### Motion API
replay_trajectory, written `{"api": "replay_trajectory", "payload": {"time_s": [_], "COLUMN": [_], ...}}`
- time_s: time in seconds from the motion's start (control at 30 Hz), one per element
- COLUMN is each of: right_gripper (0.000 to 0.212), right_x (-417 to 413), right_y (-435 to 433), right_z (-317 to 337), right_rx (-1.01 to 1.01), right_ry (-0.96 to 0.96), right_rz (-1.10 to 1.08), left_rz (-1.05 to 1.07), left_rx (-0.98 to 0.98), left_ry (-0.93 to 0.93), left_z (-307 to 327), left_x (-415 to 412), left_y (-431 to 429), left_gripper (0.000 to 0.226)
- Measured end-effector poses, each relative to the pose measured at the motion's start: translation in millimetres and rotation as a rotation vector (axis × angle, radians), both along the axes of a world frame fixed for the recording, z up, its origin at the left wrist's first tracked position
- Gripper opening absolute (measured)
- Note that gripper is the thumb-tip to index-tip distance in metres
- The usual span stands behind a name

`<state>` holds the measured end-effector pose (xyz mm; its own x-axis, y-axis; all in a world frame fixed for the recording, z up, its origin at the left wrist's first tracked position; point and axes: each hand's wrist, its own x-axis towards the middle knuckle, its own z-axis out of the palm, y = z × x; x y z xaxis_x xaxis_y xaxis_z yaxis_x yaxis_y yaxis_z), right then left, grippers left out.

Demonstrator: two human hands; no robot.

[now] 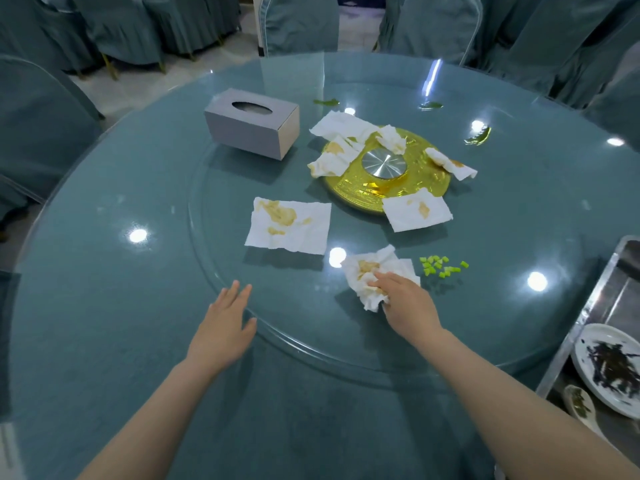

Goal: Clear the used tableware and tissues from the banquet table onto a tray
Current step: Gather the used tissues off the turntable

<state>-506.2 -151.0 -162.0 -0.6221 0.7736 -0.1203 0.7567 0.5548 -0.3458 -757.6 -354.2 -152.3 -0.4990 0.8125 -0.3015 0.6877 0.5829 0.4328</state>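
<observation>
Nearest the camera, the left hand (223,327) lies flat with fingers spread and empty at the near rim of the clear round glass turntable (214,258). The right hand (403,299) presses down on a crumpled white tissue stained yellow-brown (372,271), fingers curled into its folds; whether they have closed on it I cannot tell. Just right of that tissue sits a scatter of small bright green vegetable cubes (441,266). At the right edge, a rectangular stainless steel tray (568,344) holds a round white ceramic plate with dark leafy scraps (609,365) and a white ceramic spoon (580,405).

Farther in, a flat square white tissue with a brown smear (289,225) lies spread on the glass. Beyond it, a round embossed gold hub with a brushed silver cap (384,168) is ringed by more soiled white tissues (337,147), some overlapping its rim. To its left stands a grey rectangular tissue box with an oval slot (252,123).

The round desk under teal cloth and glossy glass (104,306) reflects ceiling lights. Teal fabric-covered chairs (299,24) surround it.
</observation>
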Motion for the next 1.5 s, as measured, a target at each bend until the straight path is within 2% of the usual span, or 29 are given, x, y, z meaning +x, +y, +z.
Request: {"api": "replay_trajectory", "payload": {"time_s": [0.17, 0.37, 0.47, 0.53, 0.6, 0.7, 0.77, 0.83, 0.9, 1.03, 1.37, 1.5], "right_gripper": [0.046, 0.049, 0.056, 0.079, 0.092, 0.076, 0.055, 0.045, 0.048, 0.047, 0.049, 0.044], "right_x": [27, -20, -52, -67, -73, -62, -49, -32, -16, 8, 27, 42], "right_y": [-1, -6, -4, -6, -9, -6, 1, 9, 18, 33, 17, 18], "right_z": [1, 18, 23, 20, 7, -7, -8, -5, 1, 15, 38, 52], "right_rx": [-0.016, -0.013, -0.147, -0.258, -0.254, -0.151, -0.076, 0.028, 0.05, -0.068, -0.09, -0.06], "right_ry": [0.147, 0.321, 0.247, 0.074, -0.125, -0.221, -0.202, -0.164, -0.044, 0.11, 0.363, 0.367], "right_rz": [-0.115, -0.024, -0.012, -0.015, -0.024, -0.073, -0.107, -0.109, -0.154, -0.361, -0.35, -0.336], "left_rz": [0.0, -0.034, -0.028, -0.021, -0.002, 0.047, 0.061, 0.065, 0.077, 0.133, 0.156, 0.058], "left_rx": [-0.013, -0.027, -0.023, -0.018, 0.003, 0.056, 0.081, 0.105, 0.133, 0.215, 0.325, 0.208], "left_ry": [0.0, 0.052, 0.057, 0.053, 0.037, -0.019, -0.049, -0.059, -0.06, -0.062, 0.007, 0.144], "left_z": [-4, -1, 1, 2, 2, 3, 4, 6, 8, 14, 40, 55], "left_x": [1, 9, 11, 12, 13, 16, 19, 22, 24, 22, 20, 20], "left_y": [0, 7, 5, 4, 0, -7, -11, -14, -17, -20, 5, 29], "left_gripper": [0.063, 0.063, 0.062, 0.062, 0.062, 0.061, 0.06, 0.059, 0.058, 0.058, 0.078, 0.073]}}
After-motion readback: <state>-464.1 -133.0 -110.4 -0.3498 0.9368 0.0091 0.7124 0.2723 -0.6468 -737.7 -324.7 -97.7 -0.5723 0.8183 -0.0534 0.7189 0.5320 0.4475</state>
